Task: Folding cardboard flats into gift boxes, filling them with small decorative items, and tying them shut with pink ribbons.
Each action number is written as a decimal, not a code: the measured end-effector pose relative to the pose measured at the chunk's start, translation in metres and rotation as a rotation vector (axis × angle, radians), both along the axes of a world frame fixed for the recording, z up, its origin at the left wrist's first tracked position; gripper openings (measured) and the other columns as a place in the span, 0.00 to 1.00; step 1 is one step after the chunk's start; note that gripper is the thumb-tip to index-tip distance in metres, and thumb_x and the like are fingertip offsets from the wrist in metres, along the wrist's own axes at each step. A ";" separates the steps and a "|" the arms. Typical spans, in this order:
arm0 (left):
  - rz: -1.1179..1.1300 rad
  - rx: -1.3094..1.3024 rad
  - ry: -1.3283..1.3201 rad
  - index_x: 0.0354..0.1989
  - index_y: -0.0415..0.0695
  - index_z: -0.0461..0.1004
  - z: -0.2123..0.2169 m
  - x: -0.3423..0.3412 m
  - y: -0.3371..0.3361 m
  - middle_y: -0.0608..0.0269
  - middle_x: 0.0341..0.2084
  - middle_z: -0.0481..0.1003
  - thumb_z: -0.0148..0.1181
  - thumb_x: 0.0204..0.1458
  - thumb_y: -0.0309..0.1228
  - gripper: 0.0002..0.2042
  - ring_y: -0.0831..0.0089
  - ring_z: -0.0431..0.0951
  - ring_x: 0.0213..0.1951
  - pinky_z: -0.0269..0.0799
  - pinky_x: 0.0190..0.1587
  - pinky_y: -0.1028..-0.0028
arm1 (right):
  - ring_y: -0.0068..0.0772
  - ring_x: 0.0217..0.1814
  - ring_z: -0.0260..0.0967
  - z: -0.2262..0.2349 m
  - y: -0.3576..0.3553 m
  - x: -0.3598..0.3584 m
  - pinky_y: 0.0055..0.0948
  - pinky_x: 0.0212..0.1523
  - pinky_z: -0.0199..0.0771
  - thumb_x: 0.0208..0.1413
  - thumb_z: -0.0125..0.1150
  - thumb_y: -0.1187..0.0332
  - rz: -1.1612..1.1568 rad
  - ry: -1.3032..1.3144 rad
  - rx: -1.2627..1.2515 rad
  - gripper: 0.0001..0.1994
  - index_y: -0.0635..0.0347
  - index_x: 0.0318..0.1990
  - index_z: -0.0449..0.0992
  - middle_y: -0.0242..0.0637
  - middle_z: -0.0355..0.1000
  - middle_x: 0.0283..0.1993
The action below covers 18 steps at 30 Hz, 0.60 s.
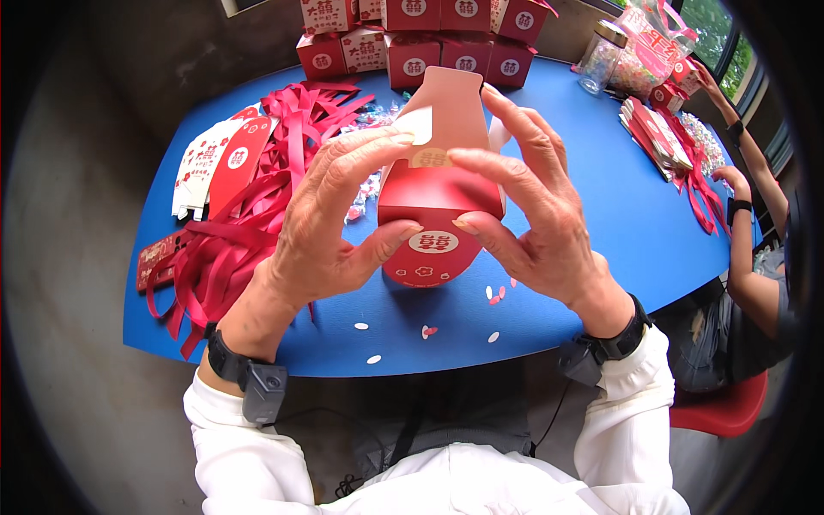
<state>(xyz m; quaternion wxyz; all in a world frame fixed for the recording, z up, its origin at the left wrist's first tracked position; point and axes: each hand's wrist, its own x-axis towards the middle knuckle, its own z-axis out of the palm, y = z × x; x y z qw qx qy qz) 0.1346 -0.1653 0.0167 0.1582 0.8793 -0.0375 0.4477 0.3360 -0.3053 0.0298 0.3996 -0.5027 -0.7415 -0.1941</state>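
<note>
Count: one box (442, 202) in hand, at the dial's centre over the table (592, 249). Left hand (330, 193) and right hand (539, 202): fingers clamped on it. Body formed, rear flap raised; closing judged outstanding. Stacked boxes (466, 43) at twelve, seemingly finished, cut by the frame: uncountable. Flat boxes (206, 167) at ten and ribbons (236, 245) at nine overlap: uncountable; seemingly unused. One jar (598, 67) at half past one.

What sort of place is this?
Likely an indoor workroom: boxes stand stacked on the far side of a blue table, red ribbons lie heaped at its left, and another person is at its right.
</note>
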 end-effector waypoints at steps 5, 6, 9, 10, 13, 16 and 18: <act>-0.013 0.059 0.031 0.62 0.39 0.65 -0.003 0.002 0.004 0.48 0.58 0.68 0.67 0.53 0.35 0.29 0.50 0.68 0.61 0.66 0.61 0.57 | 0.56 0.70 0.59 -0.013 0.011 0.005 0.48 0.69 0.59 0.51 0.71 0.68 0.215 0.079 -0.082 0.33 0.58 0.65 0.64 0.51 0.61 0.69; -0.002 0.049 0.035 0.62 0.39 0.65 -0.004 0.003 0.004 0.48 0.58 0.68 0.67 0.53 0.35 0.29 0.50 0.68 0.61 0.66 0.61 0.56 | 0.54 0.70 0.60 -0.015 0.012 0.006 0.48 0.69 0.60 0.50 0.71 0.69 0.234 0.085 -0.088 0.35 0.60 0.66 0.63 0.50 0.62 0.68; -0.042 0.007 0.050 0.62 0.39 0.65 -0.006 0.003 0.005 0.48 0.59 0.68 0.66 0.54 0.34 0.28 0.49 0.67 0.62 0.64 0.63 0.55 | 0.53 0.68 0.62 -0.015 0.012 0.006 0.46 0.69 0.61 0.49 0.71 0.70 0.271 0.121 -0.116 0.37 0.61 0.67 0.61 0.49 0.64 0.66; -0.038 0.006 0.048 0.62 0.39 0.65 -0.006 0.002 0.006 0.48 0.59 0.68 0.66 0.54 0.34 0.28 0.49 0.67 0.62 0.64 0.63 0.55 | 0.53 0.68 0.62 -0.014 0.013 0.006 0.45 0.68 0.62 0.49 0.72 0.71 0.287 0.152 -0.136 0.37 0.61 0.67 0.60 0.48 0.65 0.65; -0.070 0.011 0.050 0.62 0.39 0.65 -0.006 0.001 0.008 0.47 0.59 0.67 0.65 0.55 0.35 0.28 0.47 0.65 0.63 0.62 0.64 0.53 | 0.50 0.65 0.66 -0.014 0.015 0.007 0.43 0.65 0.67 0.48 0.72 0.72 0.294 0.145 -0.125 0.39 0.61 0.68 0.59 0.48 0.67 0.63; -0.014 0.071 0.093 0.62 0.40 0.64 -0.008 0.000 0.010 0.47 0.59 0.67 0.65 0.54 0.35 0.28 0.47 0.65 0.63 0.62 0.64 0.53 | 0.47 0.62 0.69 -0.018 0.018 0.008 0.40 0.62 0.71 0.47 0.73 0.72 0.347 0.231 -0.136 0.41 0.62 0.69 0.57 0.48 0.67 0.62; 0.043 0.107 0.089 0.63 0.41 0.63 -0.009 0.002 0.008 0.48 0.58 0.68 0.65 0.54 0.37 0.29 0.46 0.65 0.63 0.62 0.64 0.51 | 0.46 0.61 0.70 -0.019 0.019 0.010 0.39 0.61 0.72 0.47 0.73 0.73 0.346 0.221 -0.133 0.42 0.62 0.69 0.56 0.48 0.67 0.61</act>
